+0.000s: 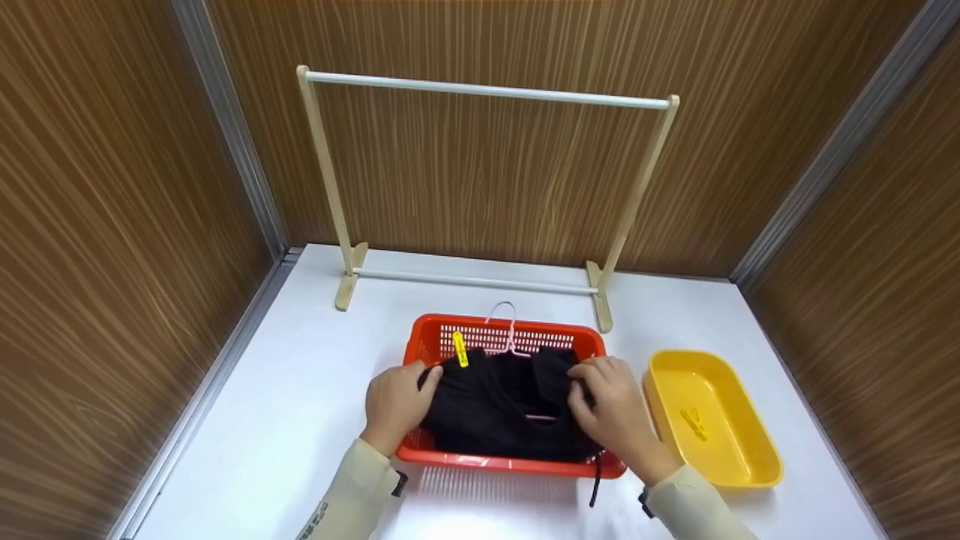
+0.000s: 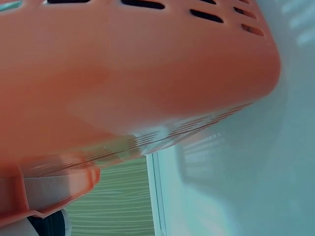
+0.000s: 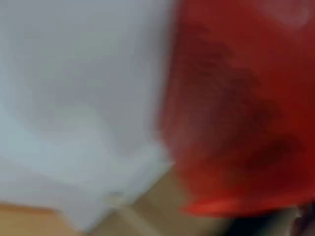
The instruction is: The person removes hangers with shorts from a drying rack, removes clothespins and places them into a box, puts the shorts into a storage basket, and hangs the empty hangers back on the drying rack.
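Note:
A black garment [image 1: 487, 412] lies bunched in a red basket [image 1: 510, 463], with a pink hanger [image 1: 512, 337] whose hook rises at the back. Clipped to the garment's upper left is a yellow clothespin [image 1: 460, 349]. My left hand [image 1: 397, 405] pinches the cloth at the left side between thumb and fingers. On the right, my right hand [image 1: 611, 401] grips the garment's other side with curled fingers. A black cord dangles over the basket's front right rim. Both wrist views show mainly the outside of the basket [image 2: 162, 73]; the right one is blurred.
Behind the basket stands a wooden rack with a white top rail [image 1: 487, 90] and a lower bar [image 1: 472, 281]. To the right sits a yellow tray [image 1: 720, 375] holding a yellow clothespin [image 1: 694, 424]. Wood-grain panels enclose the white table [image 1: 300, 360].

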`<state>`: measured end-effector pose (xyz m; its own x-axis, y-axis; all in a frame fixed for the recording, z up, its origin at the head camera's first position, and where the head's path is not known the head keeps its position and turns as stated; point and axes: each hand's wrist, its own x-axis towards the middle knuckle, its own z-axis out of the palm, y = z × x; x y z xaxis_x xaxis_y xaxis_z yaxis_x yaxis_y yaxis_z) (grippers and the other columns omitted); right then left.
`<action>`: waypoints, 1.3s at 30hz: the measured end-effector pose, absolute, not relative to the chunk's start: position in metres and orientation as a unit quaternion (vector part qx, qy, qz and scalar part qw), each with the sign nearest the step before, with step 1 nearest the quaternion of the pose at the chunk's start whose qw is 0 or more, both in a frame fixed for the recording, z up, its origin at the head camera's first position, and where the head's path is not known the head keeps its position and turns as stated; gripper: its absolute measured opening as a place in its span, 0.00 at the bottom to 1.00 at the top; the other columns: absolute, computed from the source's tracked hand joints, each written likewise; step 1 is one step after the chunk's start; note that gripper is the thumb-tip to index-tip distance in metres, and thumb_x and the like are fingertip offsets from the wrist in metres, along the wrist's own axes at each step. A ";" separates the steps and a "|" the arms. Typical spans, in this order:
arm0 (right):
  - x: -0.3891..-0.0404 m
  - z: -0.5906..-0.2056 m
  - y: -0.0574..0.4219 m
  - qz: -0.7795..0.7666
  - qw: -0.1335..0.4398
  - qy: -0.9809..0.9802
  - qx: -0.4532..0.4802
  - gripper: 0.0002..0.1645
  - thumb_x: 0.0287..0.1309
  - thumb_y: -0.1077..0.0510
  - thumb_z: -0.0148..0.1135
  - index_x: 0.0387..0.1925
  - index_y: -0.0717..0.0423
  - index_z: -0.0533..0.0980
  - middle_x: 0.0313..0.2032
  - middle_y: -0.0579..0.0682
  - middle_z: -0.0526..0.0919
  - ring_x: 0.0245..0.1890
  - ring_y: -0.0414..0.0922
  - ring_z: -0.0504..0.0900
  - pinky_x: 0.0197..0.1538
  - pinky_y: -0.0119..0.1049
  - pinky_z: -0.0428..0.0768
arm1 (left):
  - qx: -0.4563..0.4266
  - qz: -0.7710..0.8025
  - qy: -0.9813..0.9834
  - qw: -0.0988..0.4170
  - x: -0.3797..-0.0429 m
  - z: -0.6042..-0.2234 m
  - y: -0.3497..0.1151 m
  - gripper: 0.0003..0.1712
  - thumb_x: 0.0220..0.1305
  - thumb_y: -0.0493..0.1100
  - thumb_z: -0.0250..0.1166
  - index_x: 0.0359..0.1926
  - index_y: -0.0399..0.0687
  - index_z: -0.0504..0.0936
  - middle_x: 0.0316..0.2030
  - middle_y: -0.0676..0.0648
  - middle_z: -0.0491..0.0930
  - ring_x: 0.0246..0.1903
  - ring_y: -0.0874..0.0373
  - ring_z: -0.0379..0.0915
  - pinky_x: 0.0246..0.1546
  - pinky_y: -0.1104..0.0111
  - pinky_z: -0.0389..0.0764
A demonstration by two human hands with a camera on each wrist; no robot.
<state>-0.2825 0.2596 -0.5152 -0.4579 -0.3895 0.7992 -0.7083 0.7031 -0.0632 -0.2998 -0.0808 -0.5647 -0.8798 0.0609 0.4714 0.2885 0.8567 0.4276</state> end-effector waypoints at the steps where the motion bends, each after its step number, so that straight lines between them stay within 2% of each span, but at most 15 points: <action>1: -0.278 -0.503 0.253 0.198 0.391 -0.830 0.344 0.08 0.58 0.62 0.61 0.40 0.57 0.81 0.37 0.50 0.82 0.39 0.51 0.78 0.46 0.45 0.74 | -0.094 -0.251 -0.937 0.226 -0.300 -0.565 -0.080 0.26 0.73 0.58 0.62 0.20 0.54 0.69 0.13 0.54 0.61 0.16 0.58 0.63 0.22 0.65 0.60; 5: -0.271 -0.454 0.220 0.218 0.313 -0.850 0.364 0.12 0.59 0.61 0.66 0.46 0.55 0.81 0.43 0.50 0.82 0.45 0.50 0.80 0.52 0.45 0.77 | -0.091 -0.246 -0.936 0.233 -0.300 -0.564 -0.079 0.26 0.73 0.58 0.62 0.19 0.54 0.68 0.13 0.54 0.61 0.15 0.58 0.62 0.22 0.65 0.60; 8: -0.275 -0.432 0.194 0.220 0.243 -0.873 0.361 0.15 0.61 0.59 0.68 0.49 0.54 0.81 0.46 0.49 0.82 0.48 0.48 0.81 0.55 0.45 0.79 | -0.083 -0.250 -0.936 0.233 -0.300 -0.565 -0.077 0.26 0.73 0.58 0.62 0.19 0.54 0.68 0.13 0.54 0.61 0.15 0.57 0.63 0.22 0.64 0.61; 14: -0.285 -0.427 0.134 0.131 0.126 -0.907 0.381 0.19 0.66 0.53 0.64 0.56 0.56 0.80 0.51 0.51 0.82 0.51 0.50 0.82 0.58 0.47 0.79 | -0.089 -0.247 -0.937 0.230 -0.300 -0.565 -0.077 0.25 0.73 0.58 0.63 0.20 0.56 0.70 0.13 0.55 0.64 0.16 0.57 0.65 0.22 0.64 0.62; 18: -0.287 -0.437 0.097 0.074 0.084 -0.909 0.401 0.23 0.74 0.51 0.57 0.61 0.61 0.76 0.57 0.57 0.80 0.58 0.55 0.79 0.64 0.50 0.75 | -0.092 -0.225 -0.935 0.258 -0.299 -0.565 -0.082 0.22 0.70 0.54 0.66 0.20 0.54 0.73 0.13 0.53 0.67 0.15 0.55 0.69 0.20 0.63 0.65; 21: -0.294 -0.446 0.085 0.034 0.079 -0.912 0.401 0.26 0.75 0.54 0.54 0.67 0.62 0.73 0.65 0.62 0.75 0.66 0.59 0.74 0.70 0.52 0.70 | -0.092 -0.215 -0.933 0.273 -0.298 -0.565 -0.082 0.21 0.69 0.54 0.67 0.21 0.53 0.76 0.13 0.51 0.71 0.16 0.52 0.73 0.19 0.62 0.69; 23: -0.303 -0.452 0.083 -0.008 0.082 -0.917 0.391 0.28 0.72 0.56 0.55 0.69 0.62 0.71 0.70 0.64 0.71 0.70 0.60 0.70 0.72 0.53 0.66 | -0.090 -0.220 -0.932 0.273 -0.298 -0.565 -0.080 0.21 0.69 0.54 0.66 0.21 0.53 0.76 0.14 0.51 0.72 0.17 0.51 0.74 0.20 0.61 0.70; 25: -0.312 -0.458 0.083 -0.047 0.082 -0.921 0.377 0.29 0.69 0.58 0.56 0.70 0.61 0.71 0.71 0.63 0.70 0.71 0.60 0.69 0.72 0.53 0.66 | -0.089 -0.230 -0.932 0.265 -0.299 -0.566 -0.079 0.22 0.71 0.56 0.65 0.20 0.54 0.75 0.14 0.52 0.72 0.17 0.53 0.73 0.20 0.63 0.68; 29: -0.321 -0.466 0.086 -0.079 0.064 -0.921 0.377 0.24 0.68 0.59 0.58 0.62 0.61 0.77 0.67 0.62 0.74 0.67 0.58 0.73 0.69 0.52 0.70 | -0.087 -0.240 -0.934 0.250 -0.298 -0.568 -0.079 0.25 0.72 0.57 0.63 0.19 0.56 0.71 0.13 0.55 0.66 0.16 0.57 0.68 0.21 0.65 0.62; 33: -0.319 -0.469 0.093 -0.064 0.068 -0.910 0.405 0.17 0.68 0.61 0.59 0.55 0.61 0.81 0.64 0.62 0.77 0.64 0.58 0.75 0.69 0.49 0.72 | -0.088 -0.245 -0.935 0.241 -0.297 -0.567 -0.081 0.25 0.73 0.58 0.62 0.20 0.56 0.69 0.13 0.56 0.63 0.16 0.57 0.67 0.22 0.65 0.62; 39: -0.310 -0.464 0.110 -0.064 0.094 -0.888 0.446 0.18 0.68 0.62 0.60 0.58 0.61 0.79 0.57 0.58 0.80 0.59 0.55 0.79 0.66 0.47 0.75 | -0.094 -0.241 -0.936 0.240 -0.299 -0.565 -0.081 0.25 0.73 0.57 0.62 0.20 0.54 0.71 0.14 0.53 0.66 0.17 0.54 0.70 0.22 0.63 0.64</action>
